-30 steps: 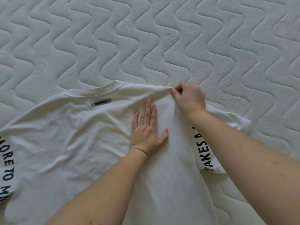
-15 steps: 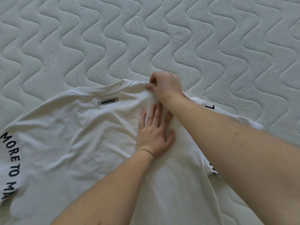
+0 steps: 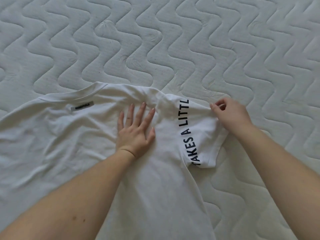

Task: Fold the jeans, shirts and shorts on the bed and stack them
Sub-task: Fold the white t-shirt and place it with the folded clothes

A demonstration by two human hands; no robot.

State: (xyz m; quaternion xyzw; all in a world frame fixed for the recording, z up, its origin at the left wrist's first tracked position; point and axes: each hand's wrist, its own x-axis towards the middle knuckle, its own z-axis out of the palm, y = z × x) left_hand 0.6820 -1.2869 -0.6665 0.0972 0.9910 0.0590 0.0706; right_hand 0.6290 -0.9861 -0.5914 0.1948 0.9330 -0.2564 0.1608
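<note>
A white T-shirt (image 3: pixel 72 146) lies spread on the quilted white mattress (image 3: pixel 155 40) of the bed, its neckline toward the far side and its body running off the near and left edges of the view. A small grey label (image 3: pixel 82 106) sits just below the collar. The shirt's right-hand sleeve (image 3: pixel 199 134) lies out to the side on the mattress, showing black printed letters (image 3: pixel 187 134) that read "AKES A LITTL" along its length.

The left hand (image 3: pixel 134 129) lies flat on the shirt beside the sleeve's seam, its fingers straight and spread, pressing the cloth down onto the mattress. The right hand (image 3: pixel 230 115) is at the far outer edge of the sleeve, with the thumb and fingers curled together and pinching the sleeve's hem; the cloth is drawn into a small ridge toward that pinch. Both forearms reach in from the near edge of the view, the left one over the shirt's body, the right one over bare mattress.
</note>
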